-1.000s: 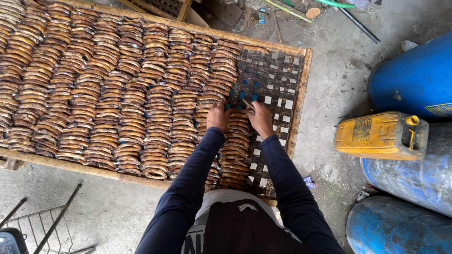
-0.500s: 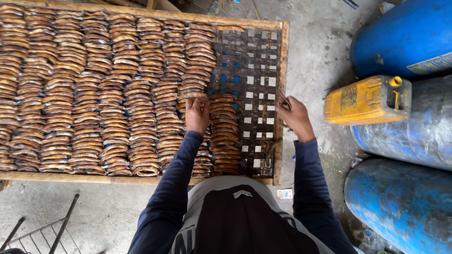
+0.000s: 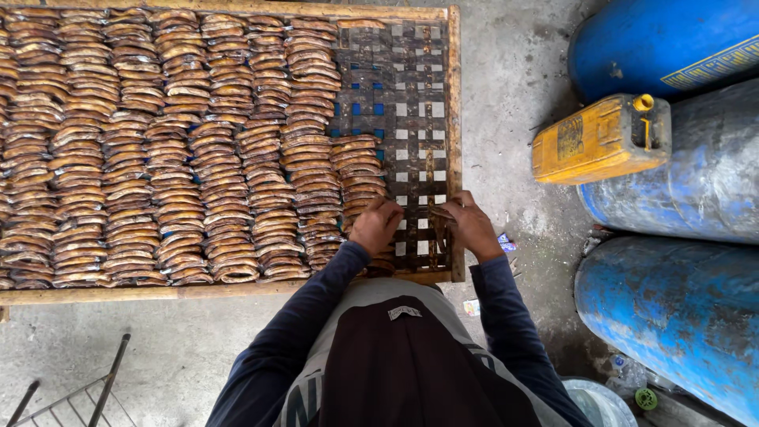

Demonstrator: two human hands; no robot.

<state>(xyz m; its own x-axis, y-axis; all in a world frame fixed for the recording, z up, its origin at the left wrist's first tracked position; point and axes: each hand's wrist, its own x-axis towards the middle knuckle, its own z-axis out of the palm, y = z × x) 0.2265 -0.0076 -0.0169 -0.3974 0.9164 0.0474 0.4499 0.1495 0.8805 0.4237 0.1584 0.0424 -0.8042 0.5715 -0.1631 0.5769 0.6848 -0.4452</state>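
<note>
Large wooden-framed woven drying rack [image 3: 454, 119] fills view, rows of brown flattened dried banana slices [image 3: 182, 158] covering most of lattice; right strip bare. Blue metal drums [image 3: 672, 316] lie right of rack on concrete, yellow plastic jerrycan [image 3: 601, 138] atop them. My left hand [image 3: 376, 225] curled, fingertips on near end of last slice column. My right hand [image 3: 470, 225] pinches dark slice [image 3: 439, 225] over bare lattice at near right corner.

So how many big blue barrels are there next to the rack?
3: one blue plastic barrel at top right, one dusty blue barrel behind the yellow plastic jerrycan, one at lower right. More may sit outside the view.
</note>
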